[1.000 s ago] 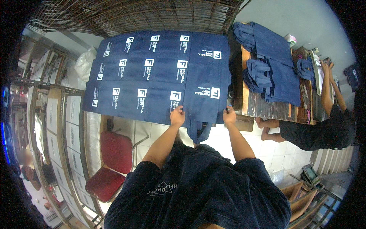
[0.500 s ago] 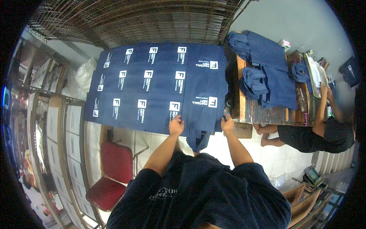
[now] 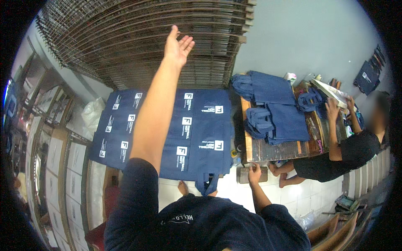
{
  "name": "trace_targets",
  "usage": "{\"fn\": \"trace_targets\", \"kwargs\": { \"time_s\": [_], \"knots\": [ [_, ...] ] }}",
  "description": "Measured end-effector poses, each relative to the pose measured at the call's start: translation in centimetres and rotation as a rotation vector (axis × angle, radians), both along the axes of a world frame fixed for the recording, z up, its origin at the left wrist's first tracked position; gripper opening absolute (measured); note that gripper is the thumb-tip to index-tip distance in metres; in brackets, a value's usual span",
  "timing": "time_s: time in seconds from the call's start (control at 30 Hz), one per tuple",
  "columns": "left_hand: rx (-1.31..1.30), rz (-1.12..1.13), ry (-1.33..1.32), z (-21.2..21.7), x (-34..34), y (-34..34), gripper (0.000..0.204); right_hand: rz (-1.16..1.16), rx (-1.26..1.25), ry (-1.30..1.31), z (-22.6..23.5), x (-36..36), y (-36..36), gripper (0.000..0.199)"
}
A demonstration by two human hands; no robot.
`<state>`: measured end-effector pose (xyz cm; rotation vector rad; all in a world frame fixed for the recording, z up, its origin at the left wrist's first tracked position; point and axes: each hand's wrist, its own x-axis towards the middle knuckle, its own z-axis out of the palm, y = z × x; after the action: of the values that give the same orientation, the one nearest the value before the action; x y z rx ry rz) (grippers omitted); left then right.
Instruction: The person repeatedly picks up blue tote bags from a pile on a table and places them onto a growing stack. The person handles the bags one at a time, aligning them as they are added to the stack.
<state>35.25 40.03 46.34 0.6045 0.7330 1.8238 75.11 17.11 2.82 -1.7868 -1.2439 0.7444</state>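
My left hand [image 3: 178, 49] is raised high in front of the stacked wire drying rack [image 3: 209, 54], fingers spread and holding nothing; whether it touches the wires I cannot tell. Under my left arm lie several navy fabric tote bags [image 3: 209, 127] with white prints, spread flat in overlapping rows; my forearm hides some of them. One bag's handles [image 3: 206, 183] hang over the near edge. My right hand [image 3: 254, 173] is low, right of the bags and just below the front of the wooden table, fingers curled together. Anything it may hold is too small to see.
At right, folded navy bags [image 3: 274, 90] are piled on the wooden table [image 3: 272, 152]. Beyond it a co-worker [image 3: 356, 148] sits, hands on a pale framed board [image 3: 331, 93]. A red chair [image 3: 98, 236] and shelving with boxes [image 3: 75, 167] stand left.
My left hand has let go of the bags' near edge and risen up to the rack. My right hand has come away from the bags. The view has tilted up; the co-worker has lifted the board.
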Motion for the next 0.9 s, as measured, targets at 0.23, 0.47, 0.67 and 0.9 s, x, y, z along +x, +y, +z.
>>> {"fn": "trace_targets", "kwargs": {
  "time_s": [0.23, 0.47, 0.67, 0.9],
  "knots": [
    [0.007, 0.222, -0.035, -1.5, 1.0, 0.7, 0.018, -0.204, 0.098, 0.27, -1.6, 5.9, 0.8, 0.026],
    [-0.041, 0.207, 0.15, -9.7, 2.2, -11.5, 0.036, -0.385, 0.387, 0.734, 6.7, 10.8, 9.6, 0.024],
    [-0.447, 0.208, 0.111, -18.2, 5.4, -24.5, 0.039, -0.561, 0.304, 0.955, 10.0, 16.4, 18.8, 0.074],
    [-0.814, 0.113, -0.201, -32.9, 4.9, -31.6, 0.052, -0.389, 0.34, 1.573, 11.1, 16.4, 26.1, 0.111]
  ]
}}
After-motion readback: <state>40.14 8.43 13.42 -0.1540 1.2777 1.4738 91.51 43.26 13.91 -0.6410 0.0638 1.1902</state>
